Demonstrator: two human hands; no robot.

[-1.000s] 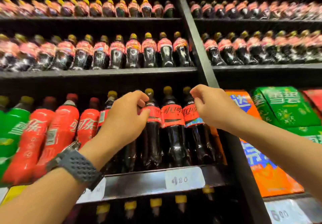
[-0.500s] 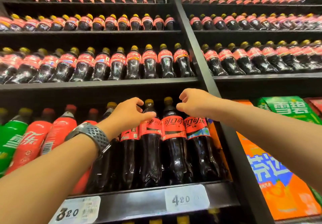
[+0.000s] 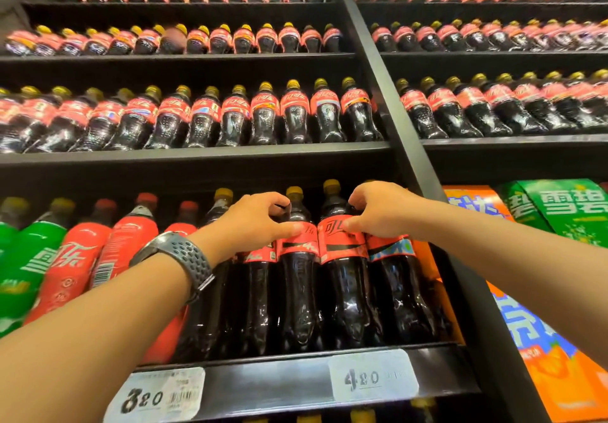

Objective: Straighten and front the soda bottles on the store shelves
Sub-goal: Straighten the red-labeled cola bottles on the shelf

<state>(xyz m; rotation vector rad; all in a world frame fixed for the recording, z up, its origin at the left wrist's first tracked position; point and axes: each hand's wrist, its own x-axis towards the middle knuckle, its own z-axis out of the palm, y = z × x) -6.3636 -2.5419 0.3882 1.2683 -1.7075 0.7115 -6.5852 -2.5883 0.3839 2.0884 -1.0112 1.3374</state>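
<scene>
Several tall dark cola bottles with red labels and yellow caps stand on the lower shelf (image 3: pixel 269 380). My left hand (image 3: pixel 253 222), with a grey watch on the wrist, curls round the shoulder of one bottle (image 3: pixel 297 291); its thumb lies on that bottle's label. My right hand (image 3: pixel 381 215) is curled over the top of the rightmost bottle (image 3: pixel 399 291) and hides its cap. Its thumb presses the label of the neighbouring bottle (image 3: pixel 343 291). Both hands are close together at neck height.
Red cola bottles (image 3: pixel 75 258) and green soda bottles (image 3: pixel 29 258) lean at the left. A black upright (image 3: pixel 411 146) divides the bays. Orange cartons (image 3: pixel 539 340) and green cartons (image 3: pixel 569 212) fill the right bay. Small cola bottles (image 3: pixel 263 113) line the upper shelves. Price tags (image 3: pixel 371 378) sit on the shelf edge.
Both hands have drawn closer together onto the middle and right dark bottles, the thumbs now on their labels. The view has tilted upward, showing more of the upper shelves.
</scene>
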